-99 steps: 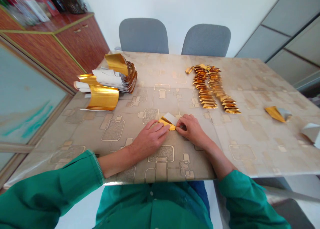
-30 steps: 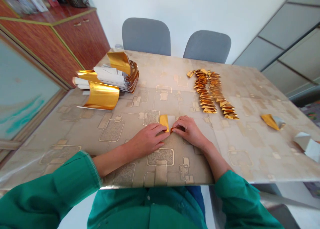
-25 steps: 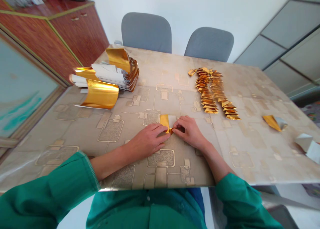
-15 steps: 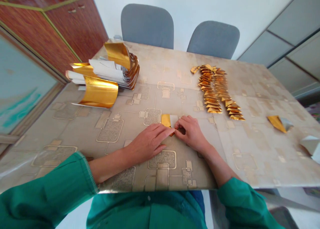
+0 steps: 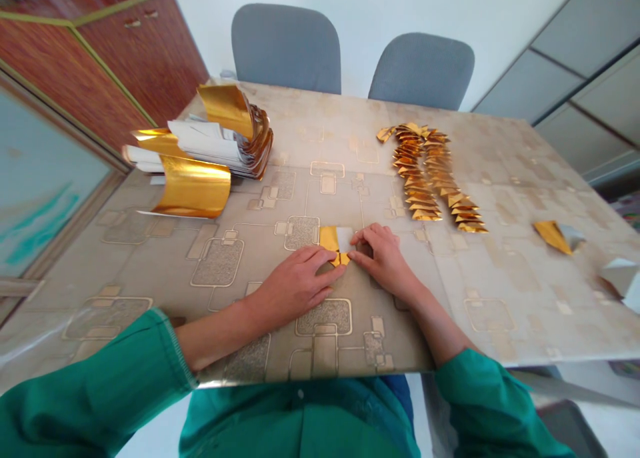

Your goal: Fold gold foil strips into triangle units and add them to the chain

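A small piece of gold foil paper (image 5: 334, 241), partly folded with its white back showing, lies on the table in front of me. My left hand (image 5: 294, 285) presses its fingertips on the paper's near left corner. My right hand (image 5: 383, 257) pinches the paper's right side, fingers curled over it. Both hands rest on the patterned table (image 5: 225, 265).
A stack of curled gold and white sheets (image 5: 210, 153) sits at the far left. Two rows of folded gold pieces (image 5: 431, 177) lie at the far right of centre. Loose folded pieces (image 5: 556, 235) lie near the right edge. Two grey chairs (image 5: 287, 45) stand behind the table.
The paper has gone from a slanted, open flap to a squarer folded shape under my fingers. My hands stayed in place, and the view shifted slightly.
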The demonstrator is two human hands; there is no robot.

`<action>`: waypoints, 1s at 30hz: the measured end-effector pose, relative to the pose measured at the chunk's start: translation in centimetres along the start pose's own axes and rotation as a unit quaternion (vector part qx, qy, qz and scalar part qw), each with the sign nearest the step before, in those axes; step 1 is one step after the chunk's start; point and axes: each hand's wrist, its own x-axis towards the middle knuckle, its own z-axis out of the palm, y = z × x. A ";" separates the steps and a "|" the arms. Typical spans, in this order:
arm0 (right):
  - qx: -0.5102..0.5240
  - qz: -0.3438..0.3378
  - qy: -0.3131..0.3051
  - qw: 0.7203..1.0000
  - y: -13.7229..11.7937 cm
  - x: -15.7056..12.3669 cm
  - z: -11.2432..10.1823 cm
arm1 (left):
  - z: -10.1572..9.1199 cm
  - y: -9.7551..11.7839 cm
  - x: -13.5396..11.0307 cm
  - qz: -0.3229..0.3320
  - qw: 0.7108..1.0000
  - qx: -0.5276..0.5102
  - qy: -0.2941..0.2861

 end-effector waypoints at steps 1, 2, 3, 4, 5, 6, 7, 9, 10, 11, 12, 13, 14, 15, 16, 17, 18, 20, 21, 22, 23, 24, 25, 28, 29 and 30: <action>0.001 0.007 0.003 1.000 0.1 0.1 0.0 | 0.0 0.0 0.0 -0.001 1.000 0.003 -0.001; 0.000 0.015 0.005 1.000 0.3 0.1 -0.1 | -0.1 0.0 0.0 -0.002 1.000 0.005 -0.003; -0.001 0.021 0.009 1.000 0.4 0.2 -0.2 | -0.1 0.1 0.0 -0.003 1.000 0.008 -0.004; -0.002 0.024 0.013 1.000 0.5 0.2 -0.2 | -0.1 0.1 0.0 -0.003 1.000 0.009 -0.005; -0.003 0.023 0.019 1.000 0.5 0.2 -0.3 | -0.1 0.1 0.0 -0.003 1.000 0.011 -0.005; -0.002 0.017 0.026 1.000 0.5 0.2 -0.3 | -0.1 0.2 0.1 -0.005 1.000 0.012 -0.005; 0.002 0.008 0.032 0.999 0.4 0.1 -0.3 | -0.1 0.2 0.1 -0.005 1.000 0.014 -0.003; 0.004 -0.014 0.041 0.999 0.1 0.0 0.0 | -0.1 0.3 0.1 -0.004 1.000 0.018 0.002; -0.001 -0.019 0.043 0.999 0.0 0.0 0.2 | -0.1 0.3 0.1 -0.004 1.000 0.020 0.003; -0.012 -0.020 0.043 0.999 -0.2 0.0 0.4 | -0.1 0.4 0.1 -0.004 1.000 0.021 0.004; -0.026 -0.016 0.044 0.999 -0.3 0.0 0.6 | -0.1 0.4 0.1 -0.005 1.000 0.021 0.004; -0.036 -0.011 0.044 0.998 -0.3 0.0 0.8 | -0.1 0.4 0.1 -0.006 1.000 0.021 0.004; -0.042 -0.007 0.044 0.998 -0.4 0.0 1.0 | 0.0 0.4 0.1 -0.006 1.000 0.020 0.005; -0.042 -0.005 0.044 0.998 -0.4 0.1 1.0 | 0.0 0.3 0.1 -0.004 1.000 0.018 0.007; -0.039 -0.004 0.043 0.998 -0.3 0.1 1.1 | 0.0 0.3 0.1 -0.003 1.000 0.018 0.008; -0.034 -0.002 0.043 0.999 -0.3 0.2 1.1 | 0.1 0.3 0.0 0.000 1.000 0.018 0.010; -0.029 -0.001 0.042 0.999 -0.2 0.2 1.0 | 0.2 0.3 0.0 0.002 1.000 0.020 0.012; -0.023 0.002 0.039 0.999 0.0 0.3 0.8 | 0.3 0.2 -0.1 0.003 1.000 0.024 0.014; -0.023 0.003 0.038 0.999 0.1 0.3 0.7 | 0.3 0.2 -0.2 0.003 1.000 0.026 0.016; -0.022 0.005 0.039 0.999 0.3 0.3 0.5 | 0.3 0.2 -0.3 0.005 0.999 0.027 0.019; -0.019 0.008 0.044 0.999 0.6 0.3 0.4 | 0.2 0.1 -0.4 0.008 0.999 0.026 0.020; -0.014 0.011 0.052 0.998 0.8 0.3 0.2 | 0.2 0.0 -0.5 0.012 0.999 0.024 0.020; -0.007 0.013 0.066 0.998 1.0 0.2 0.0 | 0.0 -0.2 -0.5 0.018 0.999 0.021 0.021; 0.020 -0.018 0.105 0.994 1.1 0.0 -0.6 | -0.5 -1.1 -0.6 0.055 0.998 0.010 0.028; 0.027 -0.048 0.106 0.993 0.8 -0.1 -0.8 | -0.7 -1.4 -0.6 0.071 0.997 0.011 0.031; 0.033 -0.086 0.099 0.991 0.5 -0.2 -0.9 | -0.9 -1.7 -0.5 0.085 0.996 0.016 0.033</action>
